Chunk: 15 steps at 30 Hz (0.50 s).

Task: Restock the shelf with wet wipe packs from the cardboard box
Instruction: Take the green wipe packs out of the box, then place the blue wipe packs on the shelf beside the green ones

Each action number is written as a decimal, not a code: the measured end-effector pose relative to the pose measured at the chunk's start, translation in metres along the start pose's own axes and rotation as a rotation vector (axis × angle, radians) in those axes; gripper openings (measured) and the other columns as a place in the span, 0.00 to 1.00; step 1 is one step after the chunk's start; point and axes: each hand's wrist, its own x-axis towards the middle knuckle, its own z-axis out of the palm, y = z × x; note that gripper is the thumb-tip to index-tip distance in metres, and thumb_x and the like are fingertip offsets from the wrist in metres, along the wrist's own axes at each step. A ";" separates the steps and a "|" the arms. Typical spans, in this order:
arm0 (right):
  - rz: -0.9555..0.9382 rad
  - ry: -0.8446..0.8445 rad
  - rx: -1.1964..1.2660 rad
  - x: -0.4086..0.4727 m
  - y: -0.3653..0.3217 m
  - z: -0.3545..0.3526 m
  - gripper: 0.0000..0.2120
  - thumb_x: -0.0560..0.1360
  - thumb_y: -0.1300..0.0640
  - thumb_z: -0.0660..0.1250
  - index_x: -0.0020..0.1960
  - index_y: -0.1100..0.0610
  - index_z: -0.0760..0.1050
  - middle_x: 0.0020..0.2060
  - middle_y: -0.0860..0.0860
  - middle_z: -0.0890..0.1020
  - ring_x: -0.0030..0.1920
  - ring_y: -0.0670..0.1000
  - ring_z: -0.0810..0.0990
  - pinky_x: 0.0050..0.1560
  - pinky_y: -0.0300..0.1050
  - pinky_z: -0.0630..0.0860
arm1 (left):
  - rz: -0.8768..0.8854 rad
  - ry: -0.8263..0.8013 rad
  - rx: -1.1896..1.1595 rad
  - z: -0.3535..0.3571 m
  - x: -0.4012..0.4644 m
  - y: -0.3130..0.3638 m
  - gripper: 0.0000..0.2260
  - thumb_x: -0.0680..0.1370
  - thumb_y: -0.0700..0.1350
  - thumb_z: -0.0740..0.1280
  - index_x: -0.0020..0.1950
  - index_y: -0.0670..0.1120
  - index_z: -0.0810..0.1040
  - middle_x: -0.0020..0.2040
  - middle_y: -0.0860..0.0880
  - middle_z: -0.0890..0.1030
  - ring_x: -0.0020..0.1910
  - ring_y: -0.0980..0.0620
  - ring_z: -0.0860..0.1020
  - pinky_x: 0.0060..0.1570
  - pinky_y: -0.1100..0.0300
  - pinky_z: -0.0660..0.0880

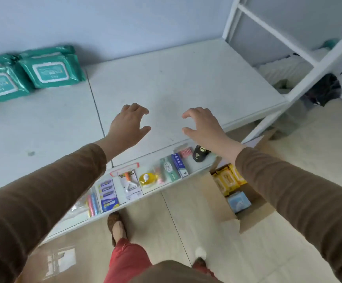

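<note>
Wet wipe packs lie on white shelf against blue wall.

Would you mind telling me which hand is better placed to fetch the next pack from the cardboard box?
Probably the right hand: empty, and the cardboard box sits below that arm.

A white shelf top carries green wipe packs at ten o'clock. A lower ledge at six holds small goods and a black cup. On the floor at four sits a cardboard box.
</note>
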 end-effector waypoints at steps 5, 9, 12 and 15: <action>0.108 -0.030 0.008 -0.083 0.108 -0.039 0.15 0.77 0.52 0.66 0.62 0.53 0.74 0.61 0.50 0.76 0.64 0.54 0.70 0.61 0.53 0.71 | 0.097 -0.050 -0.069 0.055 -0.012 0.130 0.21 0.77 0.51 0.69 0.68 0.49 0.73 0.64 0.49 0.74 0.63 0.47 0.70 0.57 0.50 0.74; 0.229 -0.071 0.084 -0.113 0.191 -0.048 0.14 0.79 0.53 0.65 0.64 0.53 0.74 0.62 0.49 0.76 0.64 0.51 0.72 0.59 0.48 0.72 | 0.150 -0.110 -0.128 0.102 -0.001 0.202 0.20 0.77 0.49 0.68 0.68 0.50 0.73 0.63 0.51 0.74 0.62 0.48 0.69 0.57 0.49 0.73; 0.326 -0.116 0.133 -0.123 0.247 -0.039 0.15 0.79 0.53 0.66 0.64 0.53 0.74 0.62 0.50 0.77 0.63 0.51 0.74 0.55 0.44 0.70 | 0.156 -0.165 -0.150 0.146 0.017 0.240 0.19 0.76 0.50 0.68 0.67 0.50 0.74 0.63 0.51 0.75 0.63 0.48 0.70 0.56 0.48 0.74; 0.442 -0.198 0.191 -0.136 0.299 -0.020 0.15 0.78 0.53 0.67 0.63 0.54 0.74 0.61 0.50 0.78 0.61 0.51 0.76 0.56 0.45 0.73 | 0.185 -0.244 -0.145 0.199 0.035 0.268 0.19 0.76 0.50 0.68 0.66 0.50 0.74 0.62 0.49 0.76 0.62 0.46 0.71 0.56 0.47 0.74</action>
